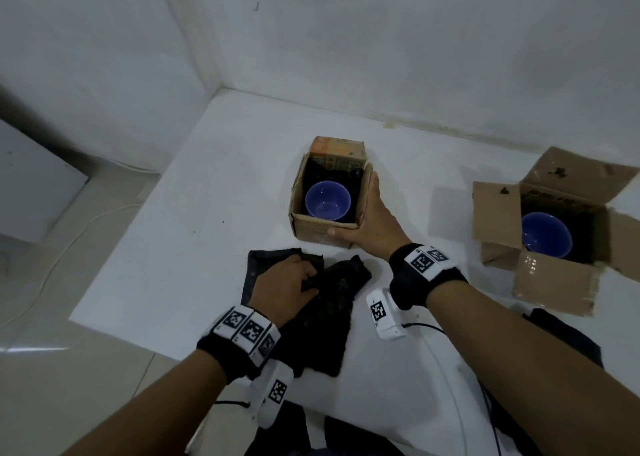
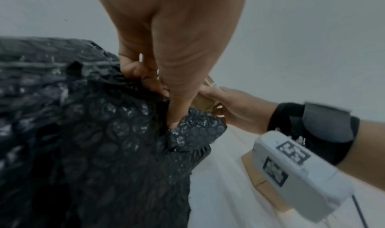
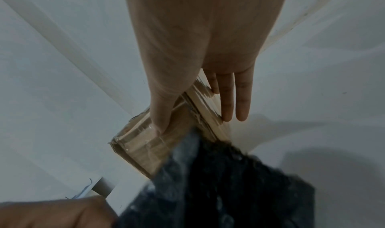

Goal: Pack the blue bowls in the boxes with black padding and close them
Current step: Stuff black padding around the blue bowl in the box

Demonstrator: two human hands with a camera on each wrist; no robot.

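A small cardboard box (image 1: 322, 235) stands mid-table, lined with black padding, with a blue bowl (image 1: 328, 201) upright inside and its top open. My right hand (image 1: 363, 209) braces its near right corner: straight fingers (image 3: 239, 103) lie flat along the side wall and the thumb presses the taped front of the box (image 3: 143, 142). My left hand (image 1: 310, 282) pinches a loose sheet of black bubble-wrap padding (image 1: 329, 317) lying on the table in front of the box; thumb and curled fingers of that hand (image 2: 164, 104) bunch the padding (image 2: 104, 132). A second box (image 1: 554, 282) at the right holds another blue bowl (image 1: 545, 235), flaps spread open.
The white table (image 1: 207, 213) sits in a corner between two walls; its left edge drops to a tiled floor with a white cable (image 1: 69, 244) and a pale panel (image 1: 34, 185). Dark fabric (image 1: 561, 331) lies by my right forearm.
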